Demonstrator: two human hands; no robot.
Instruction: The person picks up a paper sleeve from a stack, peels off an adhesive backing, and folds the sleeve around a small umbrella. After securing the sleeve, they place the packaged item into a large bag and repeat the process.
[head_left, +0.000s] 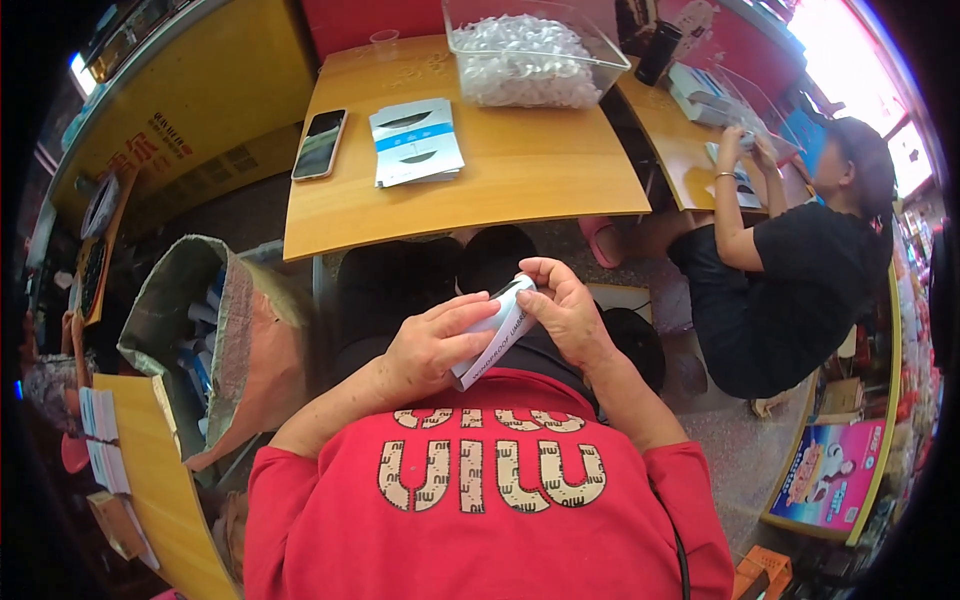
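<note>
A long, narrow white cardboard box with dark printing is held slantwise over my lap, its upper end tipped away to the right. Along its left side lies my left hand, fingers closed over the box. At the upper end, my right hand grips the box between thumb and bent fingers. A dark shape and a bit of blue show on the box near that end. Beyond my hands stands a wooden table bearing a stack of flat white cards with a blue band.
A phone and a clear bin full of white curled pieces rest on the table. To my left, an open woven sack holds white and blue boxes. A co-worker in black sits at another table on the right.
</note>
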